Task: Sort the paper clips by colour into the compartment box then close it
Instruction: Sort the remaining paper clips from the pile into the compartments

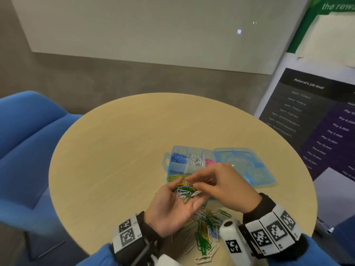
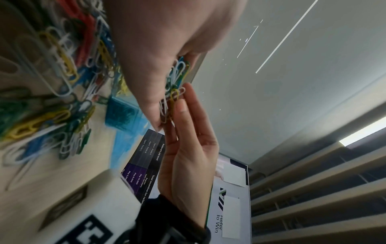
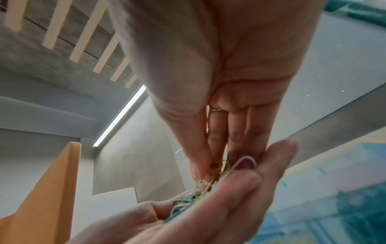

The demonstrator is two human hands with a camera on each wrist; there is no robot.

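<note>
My left hand [image 1: 184, 198] lies palm up over the table, cupped round a handful of mixed paper clips [image 1: 186, 191], green, white and yellow. My right hand [image 1: 194, 182] reaches in from the right, and its thumb and fingers pinch a yellow clip [image 3: 217, 165] in that handful. Just behind both hands stands the light blue compartment box [image 1: 169, 166], holding blue clips [image 1: 178, 158], white clips [image 1: 195, 159], pink clips [image 1: 209, 162] and yellow clips [image 1: 174, 177]. Its lid [image 1: 244, 166] lies open to the right. A loose pile of mixed clips [image 1: 207, 229] sits under my wrists.
The round wooden table [image 1: 115, 150] has bare surface to the left and behind the box. A blue chair [image 1: 28, 141] stands at the left, and a printed poster board [image 1: 317, 121] leans at the right behind the table edge.
</note>
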